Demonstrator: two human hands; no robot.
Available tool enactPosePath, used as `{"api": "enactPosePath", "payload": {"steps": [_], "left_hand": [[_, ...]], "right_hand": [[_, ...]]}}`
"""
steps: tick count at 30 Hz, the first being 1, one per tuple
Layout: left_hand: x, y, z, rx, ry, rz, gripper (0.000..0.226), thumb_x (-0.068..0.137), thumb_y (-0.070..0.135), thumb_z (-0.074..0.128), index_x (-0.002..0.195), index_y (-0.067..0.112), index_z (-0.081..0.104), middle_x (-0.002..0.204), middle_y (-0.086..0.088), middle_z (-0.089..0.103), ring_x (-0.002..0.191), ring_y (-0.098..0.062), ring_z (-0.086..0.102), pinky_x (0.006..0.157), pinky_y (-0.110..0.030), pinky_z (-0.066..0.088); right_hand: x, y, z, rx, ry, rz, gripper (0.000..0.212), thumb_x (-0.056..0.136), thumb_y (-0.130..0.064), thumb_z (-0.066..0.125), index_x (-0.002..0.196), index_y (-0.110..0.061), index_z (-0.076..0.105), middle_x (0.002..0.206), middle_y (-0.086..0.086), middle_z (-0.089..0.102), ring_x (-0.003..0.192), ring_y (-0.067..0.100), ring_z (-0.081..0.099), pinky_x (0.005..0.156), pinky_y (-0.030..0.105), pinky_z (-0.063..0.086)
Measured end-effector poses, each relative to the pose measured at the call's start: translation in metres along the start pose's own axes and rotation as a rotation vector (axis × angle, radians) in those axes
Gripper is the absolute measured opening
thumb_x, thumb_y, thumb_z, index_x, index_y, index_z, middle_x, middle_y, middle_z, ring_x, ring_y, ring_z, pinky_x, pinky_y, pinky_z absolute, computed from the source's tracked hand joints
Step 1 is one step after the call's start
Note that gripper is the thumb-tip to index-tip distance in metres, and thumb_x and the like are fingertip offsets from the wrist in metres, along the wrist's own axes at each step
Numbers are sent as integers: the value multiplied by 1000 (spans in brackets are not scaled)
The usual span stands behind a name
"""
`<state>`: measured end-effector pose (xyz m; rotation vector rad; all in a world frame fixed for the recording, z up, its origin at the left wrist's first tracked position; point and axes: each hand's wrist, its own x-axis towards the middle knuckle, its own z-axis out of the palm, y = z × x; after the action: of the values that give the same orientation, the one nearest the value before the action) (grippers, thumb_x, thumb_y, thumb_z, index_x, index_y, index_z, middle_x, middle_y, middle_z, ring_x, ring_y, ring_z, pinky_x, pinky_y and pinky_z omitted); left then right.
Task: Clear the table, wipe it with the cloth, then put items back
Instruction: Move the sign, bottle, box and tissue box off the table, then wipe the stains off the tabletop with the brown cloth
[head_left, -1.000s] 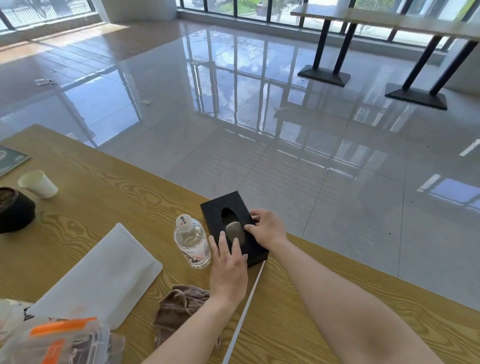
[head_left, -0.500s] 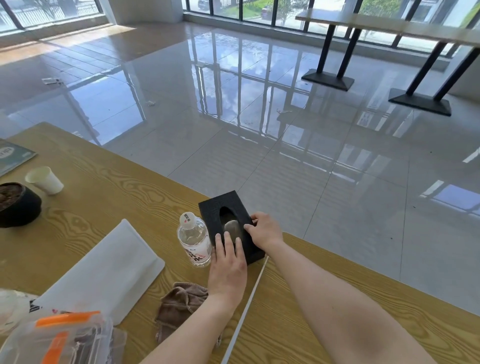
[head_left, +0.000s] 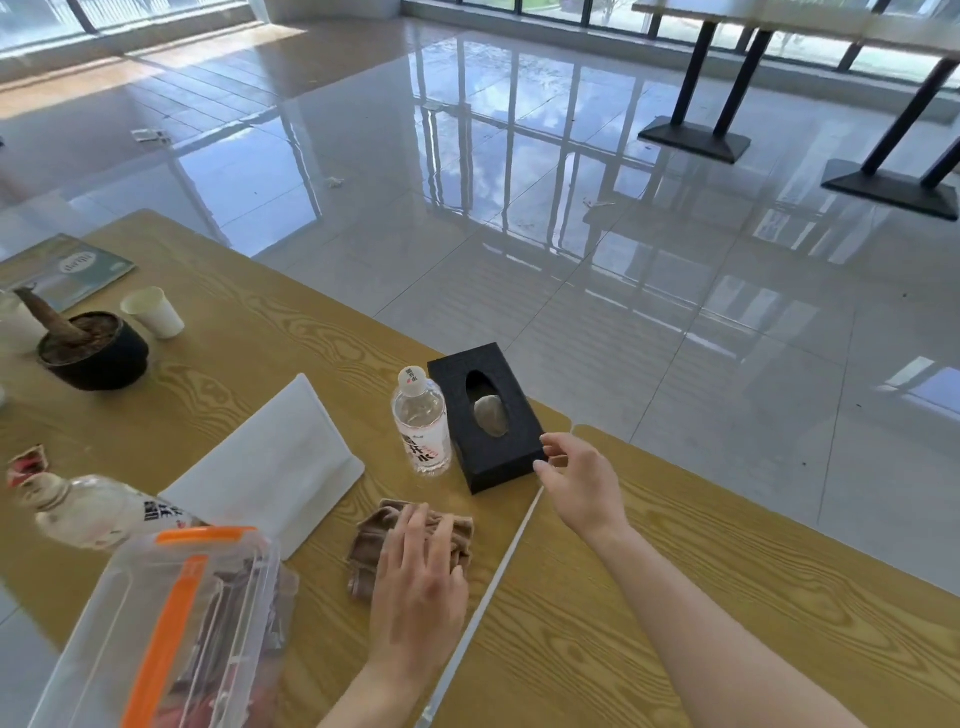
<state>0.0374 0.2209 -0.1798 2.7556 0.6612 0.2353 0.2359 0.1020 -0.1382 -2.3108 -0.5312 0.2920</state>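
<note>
Across the lower half of the frame runs the wood-grain bench (head_left: 675, 571), its far edge slanting from the upper left down to the right. A white folded sheet (head_left: 270, 462) lies flat at centre left. At the lower left corner sits a clear plastic container (head_left: 171, 629) with an orange latch. A black tissue box (head_left: 488, 415) with an oval top opening stands at frame centre, near the far edge. Just left of it, close beside it, stands an upright water bottle (head_left: 422, 423). A dark plant pot (head_left: 96, 353) and a white paper cup (head_left: 153, 312) stand at the left; a booklet (head_left: 72, 267) lies behind them. The brown cloth (head_left: 374, 540) lies crumpled below the bottle. The left hand (head_left: 418, 577) lies flat on the cloth, grip spread, fingers extended. The right hand (head_left: 582, 483) is beside the box's near right corner, grip loosely spread, fingertips at the box edge; contact cannot be confirmed.
</note>
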Motion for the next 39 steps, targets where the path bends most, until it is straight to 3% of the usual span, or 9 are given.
{"api": "enactPosePath", "payload": {"steps": [4,9,14,18,22,26,30,33,39], "left_hand": [[-62,-37,21,45,-32,-91,60,80,27,69,134,12,49,143,-19,43,136,-40,39,106,-57,43],[-87,-67,38,156,-138,-182,79,95,63,9,150,10,30,158,-21,25,147,-39,21,117,-57,25],[-91,-83,45,226,-182,-151,82,96,67,17,158,12,14,164,-18,9,150,-40,13,118,-61,12],[-92,-83,45,217,-166,-130,81,97,64,20,158,11,13,165,-19,5,151,-38,6,119,-61,10],[-96,-87,45,162,-159,-133,80,97,61,20,157,10,13,165,-17,3,152,-34,0,120,-60,9],[-96,-89,47,149,-152,-146,79,98,59,18,157,8,13,165,-18,4,152,-32,0,120,-58,11],[-97,-94,48,160,-176,-132,77,98,58,17,156,8,16,164,-19,9,152,-34,3,120,-59,9],[-96,-98,48,160,-175,-97,74,97,57,20,155,10,23,162,-21,15,151,-36,8,119,-60,10],[-110,-74,42,19,-164,64,73,95,57,24,153,13,25,161,-18,19,150,-36,10,118,-61,15]], "right_hand": [[-41,-2,15,11,-24,-35,37,91,-15,69,128,-17,64,108,-5,68,91,4,61,75,11,46],[-76,-22,64,-53,-256,-120,41,93,-20,64,133,-25,59,123,-5,63,113,11,57,95,28,50],[-81,-49,119,-282,-429,-323,54,98,-30,55,149,-34,38,157,-5,36,144,22,27,114,46,33],[-74,-44,138,-622,-489,-384,60,101,-45,45,153,-46,15,165,-3,11,147,32,13,116,57,18],[-78,-36,150,-675,-379,-382,51,99,-47,47,147,-38,31,155,7,26,131,41,30,100,59,36],[-82,-33,157,-551,-223,-382,26,98,-33,52,119,-18,52,120,12,47,98,30,54,77,44,55],[-90,-38,144,-343,-202,-214,16,95,-29,56,106,-19,57,103,5,49,84,21,56,73,35,54],[-121,-23,114,-254,-125,-68,25,94,-31,57,117,-21,59,101,2,51,83,21,56,70,30,48],[-233,47,32,-234,41,141,34,90,-31,56,124,-26,60,105,-2,52,90,24,60,72,37,50]]}}
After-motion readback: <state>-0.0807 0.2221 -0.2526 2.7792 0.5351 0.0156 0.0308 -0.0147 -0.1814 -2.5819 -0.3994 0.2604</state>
